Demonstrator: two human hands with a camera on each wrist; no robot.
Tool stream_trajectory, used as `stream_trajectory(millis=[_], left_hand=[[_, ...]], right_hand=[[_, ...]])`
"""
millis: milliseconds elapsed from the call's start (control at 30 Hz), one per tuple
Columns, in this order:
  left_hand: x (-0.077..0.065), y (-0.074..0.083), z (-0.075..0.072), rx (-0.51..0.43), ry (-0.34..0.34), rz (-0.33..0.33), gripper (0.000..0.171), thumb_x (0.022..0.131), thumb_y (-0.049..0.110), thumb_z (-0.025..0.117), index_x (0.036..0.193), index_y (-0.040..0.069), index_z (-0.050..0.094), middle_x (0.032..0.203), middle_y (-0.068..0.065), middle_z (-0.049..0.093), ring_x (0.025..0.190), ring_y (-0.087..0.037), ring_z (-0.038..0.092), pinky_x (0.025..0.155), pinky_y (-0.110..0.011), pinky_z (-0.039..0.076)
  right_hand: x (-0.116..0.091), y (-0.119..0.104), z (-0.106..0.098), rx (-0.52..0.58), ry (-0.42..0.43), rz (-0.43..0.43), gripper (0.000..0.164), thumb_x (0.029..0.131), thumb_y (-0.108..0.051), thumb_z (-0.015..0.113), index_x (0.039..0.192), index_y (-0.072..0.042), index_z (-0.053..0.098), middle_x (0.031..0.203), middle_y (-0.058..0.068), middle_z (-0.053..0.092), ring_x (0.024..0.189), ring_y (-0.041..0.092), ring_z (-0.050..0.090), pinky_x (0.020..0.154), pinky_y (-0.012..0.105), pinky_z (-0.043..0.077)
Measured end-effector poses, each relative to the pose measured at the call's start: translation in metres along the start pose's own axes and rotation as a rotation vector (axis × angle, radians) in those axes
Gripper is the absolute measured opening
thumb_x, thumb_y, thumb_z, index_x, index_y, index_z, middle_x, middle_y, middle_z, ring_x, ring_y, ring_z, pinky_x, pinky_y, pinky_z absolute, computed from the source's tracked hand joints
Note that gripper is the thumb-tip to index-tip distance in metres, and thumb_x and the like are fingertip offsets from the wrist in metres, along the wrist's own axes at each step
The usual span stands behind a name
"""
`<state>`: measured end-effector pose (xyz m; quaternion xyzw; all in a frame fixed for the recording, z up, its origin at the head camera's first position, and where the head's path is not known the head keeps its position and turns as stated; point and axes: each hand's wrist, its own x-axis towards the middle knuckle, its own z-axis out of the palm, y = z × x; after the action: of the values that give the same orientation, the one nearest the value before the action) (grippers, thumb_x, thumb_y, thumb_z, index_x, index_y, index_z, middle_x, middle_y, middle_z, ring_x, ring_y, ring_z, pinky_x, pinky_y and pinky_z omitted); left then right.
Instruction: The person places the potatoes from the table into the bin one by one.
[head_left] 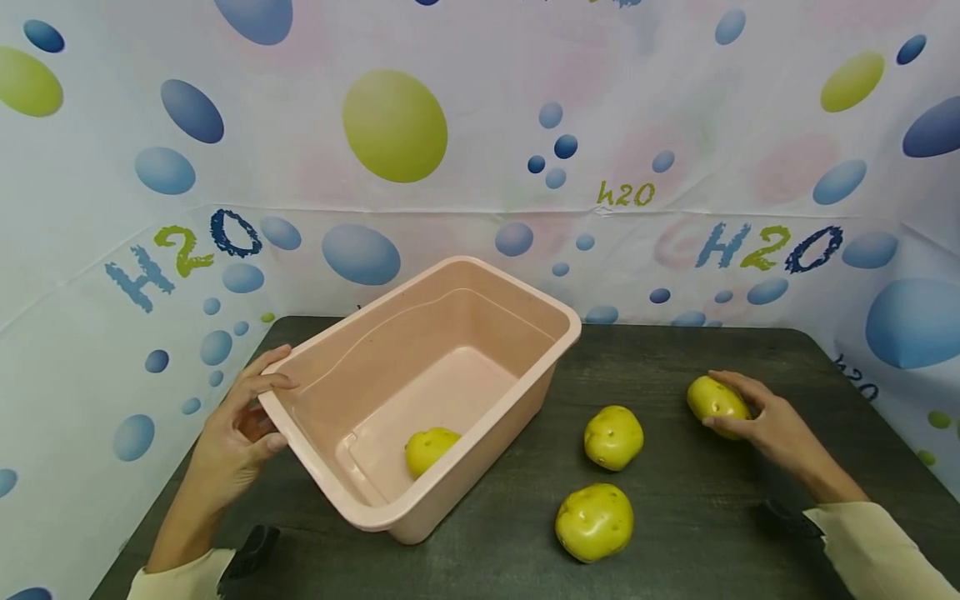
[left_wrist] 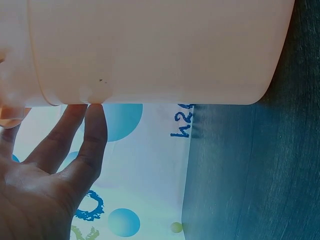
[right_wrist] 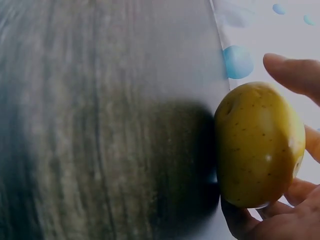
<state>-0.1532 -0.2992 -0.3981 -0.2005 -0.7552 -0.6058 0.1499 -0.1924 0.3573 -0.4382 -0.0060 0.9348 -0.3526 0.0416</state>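
My left hand (head_left: 234,429) grips the left end of the rim of a pale pink plastic tub (head_left: 480,437), the thumb at the near part of the rim. The tub stands tilted, with one potato (head_left: 429,450) inside. In the left wrist view, fingertips (left_wrist: 96,112) touch its outer wall. My right hand (head_left: 776,429) has its fingers curved round a yellow potato (right_wrist: 257,145) on the table at the right. The right wrist view shows the thumb a little off the potato's skin. Two more potatoes, one farther back (head_left: 613,437) and one nearer (head_left: 594,522), lie between tub and right hand.
The dark wood-grain table (head_left: 675,517) carries everything. A white sheet (head_left: 495,108) printed with blue and green dots and H2O lettering hangs behind it and along both sides. Dark bands show at both wrists by the pale sleeves.
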Motion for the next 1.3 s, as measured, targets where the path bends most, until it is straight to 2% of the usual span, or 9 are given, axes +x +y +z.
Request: stream_trajectory(millis=[167, 433, 600, 767, 867, 1033, 1300], left_hand=[[0.0, -0.002, 0.0, -0.018, -0.007, 0.011, 0.052, 0.089, 0.003, 0.081, 0.132, -0.011, 0.055, 0.166, -0.005, 0.034, 0.132, -0.007, 0.052, 0.092, -0.016, 0.058], [-0.001, -0.003, 0.0, -0.043, -0.015, 0.024, 0.05, 0.09, 0.004, 0.081, 0.132, -0.009, 0.056, 0.167, -0.006, 0.033, 0.133, -0.008, 0.052, 0.092, -0.017, 0.058], [-0.001, -0.004, 0.0, -0.04, -0.015, 0.022, 0.051, 0.091, 0.005, 0.08, 0.133, -0.01, 0.055, 0.167, -0.006, 0.032, 0.133, -0.007, 0.052, 0.093, -0.016, 0.057], [-0.001, -0.004, 0.0, -0.024, -0.012, 0.009, 0.051, 0.091, 0.006, 0.08, 0.133, -0.009, 0.055, 0.167, -0.005, 0.032, 0.133, -0.007, 0.052, 0.094, -0.015, 0.057], [-0.001, -0.004, 0.0, -0.027, -0.016, 0.011, 0.051, 0.091, 0.006, 0.08, 0.133, -0.01, 0.055, 0.167, -0.006, 0.032, 0.133, -0.007, 0.052, 0.094, -0.015, 0.057], [-0.001, -0.003, 0.0, -0.013, -0.013, 0.013, 0.052, 0.091, 0.005, 0.08, 0.133, -0.01, 0.054, 0.167, -0.006, 0.032, 0.133, -0.006, 0.052, 0.094, -0.015, 0.056], [-0.001, -0.004, 0.0, -0.019, -0.018, 0.026, 0.051, 0.091, 0.006, 0.08, 0.133, -0.01, 0.054, 0.167, -0.006, 0.032, 0.133, -0.008, 0.051, 0.094, -0.015, 0.056]], right_hand=[[0.001, 0.002, 0.002, -0.004, -0.008, -0.015, 0.089, 0.098, -0.04, 0.073, 0.166, -0.007, 0.025, 0.168, 0.037, 0.017, 0.142, 0.067, 0.025, 0.101, 0.082, 0.031], [0.004, 0.001, 0.005, -0.021, -0.022, -0.069, 0.078, 0.101, -0.029, 0.069, 0.165, -0.008, 0.028, 0.165, 0.038, 0.021, 0.132, 0.061, 0.036, 0.094, 0.075, 0.041], [0.005, 0.0, 0.007, -0.032, -0.018, -0.1, 0.074, 0.101, -0.026, 0.068, 0.162, -0.006, 0.033, 0.159, 0.038, 0.03, 0.121, 0.051, 0.047, 0.087, 0.058, 0.046], [0.004, -0.001, 0.006, -0.027, -0.001, -0.11, 0.07, 0.1, -0.022, 0.067, 0.161, -0.006, 0.036, 0.153, 0.035, 0.038, 0.113, 0.043, 0.049, 0.081, 0.041, 0.043], [0.003, -0.004, 0.005, -0.013, -0.005, -0.096, 0.07, 0.1, -0.022, 0.065, 0.162, -0.007, 0.034, 0.153, 0.035, 0.038, 0.112, 0.043, 0.049, 0.08, 0.041, 0.043], [0.001, -0.011, 0.001, 0.018, -0.005, -0.079, 0.069, 0.105, -0.029, 0.061, 0.164, -0.009, 0.03, 0.157, 0.035, 0.033, 0.117, 0.046, 0.047, 0.084, 0.052, 0.046], [-0.003, -0.022, -0.005, 0.045, -0.015, -0.093, 0.067, 0.108, -0.034, 0.057, 0.165, -0.011, 0.029, 0.16, 0.034, 0.032, 0.12, 0.045, 0.046, 0.086, 0.048, 0.047]])
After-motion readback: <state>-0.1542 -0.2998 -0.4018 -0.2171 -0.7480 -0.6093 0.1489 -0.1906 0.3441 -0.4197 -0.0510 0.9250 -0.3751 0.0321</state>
